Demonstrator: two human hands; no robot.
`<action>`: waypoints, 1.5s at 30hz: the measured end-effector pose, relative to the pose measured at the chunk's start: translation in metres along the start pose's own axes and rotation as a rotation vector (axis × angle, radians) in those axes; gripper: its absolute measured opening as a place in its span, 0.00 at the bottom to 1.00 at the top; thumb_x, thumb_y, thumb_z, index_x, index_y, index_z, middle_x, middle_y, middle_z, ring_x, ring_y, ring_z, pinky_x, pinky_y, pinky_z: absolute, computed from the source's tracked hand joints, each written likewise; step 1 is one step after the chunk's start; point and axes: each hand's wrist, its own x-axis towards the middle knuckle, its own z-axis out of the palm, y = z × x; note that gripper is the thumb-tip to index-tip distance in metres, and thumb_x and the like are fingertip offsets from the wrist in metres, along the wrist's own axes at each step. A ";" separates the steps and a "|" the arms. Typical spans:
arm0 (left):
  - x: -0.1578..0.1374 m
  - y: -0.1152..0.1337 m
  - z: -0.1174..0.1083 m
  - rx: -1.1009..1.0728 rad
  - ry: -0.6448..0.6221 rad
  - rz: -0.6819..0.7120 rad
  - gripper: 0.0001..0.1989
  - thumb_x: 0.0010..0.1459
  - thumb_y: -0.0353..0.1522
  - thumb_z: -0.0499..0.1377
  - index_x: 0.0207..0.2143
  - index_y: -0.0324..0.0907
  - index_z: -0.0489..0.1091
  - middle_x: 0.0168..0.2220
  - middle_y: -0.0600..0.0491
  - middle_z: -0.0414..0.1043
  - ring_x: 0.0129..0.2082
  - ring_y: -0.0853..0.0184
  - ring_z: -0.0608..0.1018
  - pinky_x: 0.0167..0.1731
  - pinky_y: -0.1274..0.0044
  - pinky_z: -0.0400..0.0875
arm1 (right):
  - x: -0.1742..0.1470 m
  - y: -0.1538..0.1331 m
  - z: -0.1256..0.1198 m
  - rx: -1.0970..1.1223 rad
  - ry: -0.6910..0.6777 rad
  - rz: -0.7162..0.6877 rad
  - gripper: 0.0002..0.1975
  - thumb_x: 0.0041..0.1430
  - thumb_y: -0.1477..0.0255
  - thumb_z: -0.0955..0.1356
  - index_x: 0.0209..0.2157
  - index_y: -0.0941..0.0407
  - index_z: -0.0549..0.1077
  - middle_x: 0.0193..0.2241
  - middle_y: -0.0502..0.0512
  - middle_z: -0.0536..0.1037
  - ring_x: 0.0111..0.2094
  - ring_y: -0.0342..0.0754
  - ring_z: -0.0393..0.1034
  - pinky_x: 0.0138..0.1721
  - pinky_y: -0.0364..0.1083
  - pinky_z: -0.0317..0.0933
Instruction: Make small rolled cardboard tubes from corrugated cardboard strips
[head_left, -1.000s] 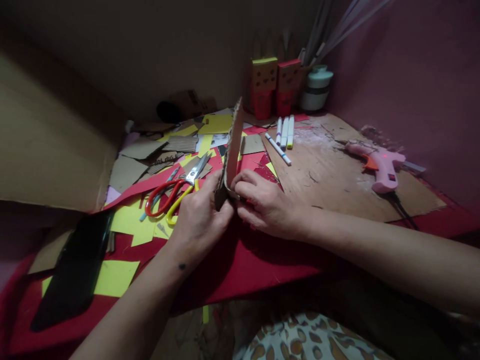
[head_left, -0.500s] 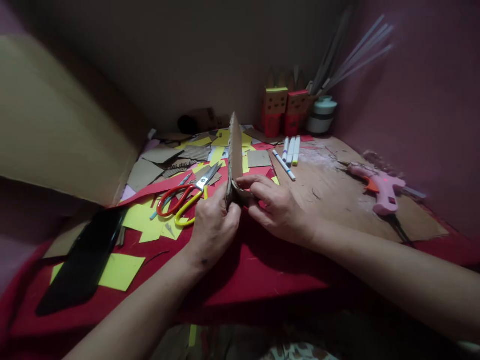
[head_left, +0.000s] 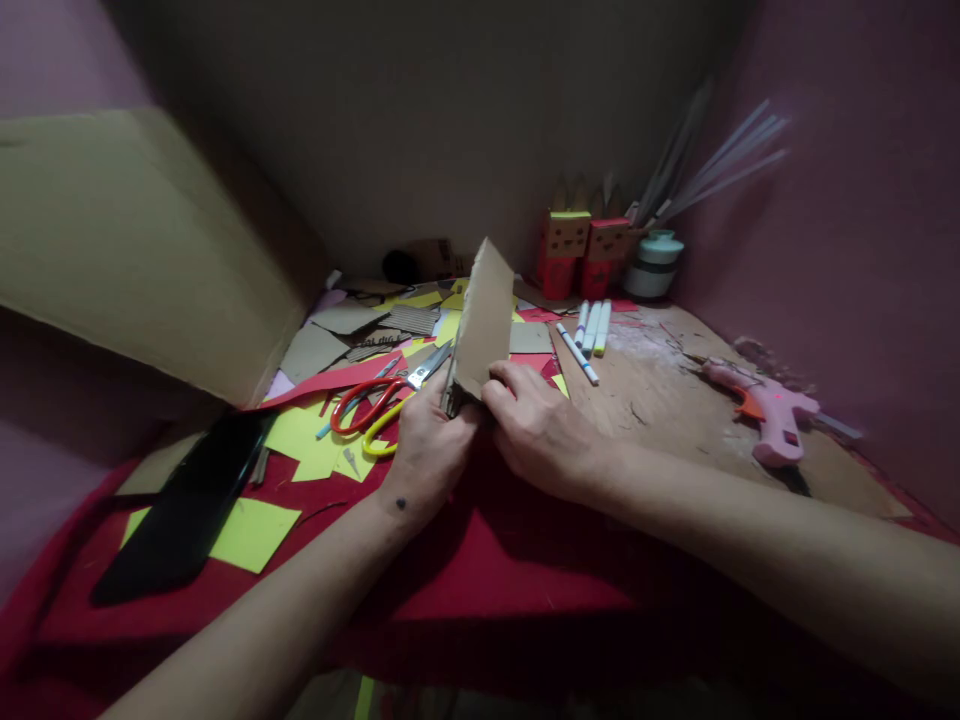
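A piece of brown cardboard (head_left: 486,320) stands tilted up between my hands, its broad face turned partly to the right. My left hand (head_left: 431,435) is closed round its lower left edge, thumb at the bottom. At the lower right corner, the curled fingers of my right hand (head_left: 536,420) pinch the cardboard; their tips are partly hidden. Just left of my left hand lie scissors (head_left: 367,405) with one red and one yellow handle, over yellow paper (head_left: 307,435) and a red paper strip (head_left: 337,380).
A pink glue gun (head_left: 769,405) lies on a cardboard sheet (head_left: 660,400) at right. Several markers (head_left: 592,328) lie near two red box figures (head_left: 564,265) and a jar (head_left: 654,262) of sticks. A black phone-like slab (head_left: 184,510) is at left, below a large cardboard panel (head_left: 150,230).
The cardboard has turned from nearly edge-on to showing more of its broad face. My right fingers have curled in closer at its lower corner. The whole view has shifted slightly.
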 end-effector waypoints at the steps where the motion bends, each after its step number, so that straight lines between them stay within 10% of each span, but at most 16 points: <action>1: 0.002 0.002 0.000 -0.087 0.004 -0.038 0.12 0.47 0.24 0.57 0.36 0.38 0.73 0.29 0.55 0.74 0.30 0.68 0.73 0.33 0.78 0.68 | 0.001 0.000 0.002 -0.036 0.014 -0.042 0.12 0.58 0.82 0.56 0.34 0.63 0.69 0.34 0.66 0.70 0.35 0.52 0.63 0.36 0.53 0.65; 11: 0.010 0.007 0.000 -0.593 -0.076 -0.139 0.14 0.43 0.20 0.61 0.34 0.38 0.76 0.39 0.50 0.78 0.43 0.63 0.76 0.46 0.75 0.68 | 0.005 0.013 0.012 0.054 0.247 -0.132 0.15 0.64 0.80 0.58 0.48 0.62 0.70 0.53 0.69 0.69 0.58 0.57 0.57 0.53 0.58 0.60; 16: 0.013 0.006 -0.002 -0.883 -0.148 -0.328 0.08 0.44 0.22 0.61 0.29 0.36 0.76 0.32 0.51 0.78 0.36 0.66 0.77 0.38 0.76 0.72 | 0.001 0.015 0.010 0.072 0.298 -0.151 0.15 0.63 0.81 0.58 0.47 0.62 0.71 0.48 0.65 0.75 0.51 0.55 0.68 0.46 0.56 0.63; 45: 0.016 0.003 0.005 -0.936 -0.316 -0.393 0.12 0.40 0.18 0.58 0.28 0.35 0.75 0.32 0.49 0.78 0.38 0.59 0.79 0.38 0.70 0.75 | 0.002 0.025 0.005 0.249 0.299 -0.168 0.12 0.61 0.77 0.62 0.43 0.58 0.75 0.43 0.59 0.79 0.42 0.50 0.73 0.42 0.53 0.68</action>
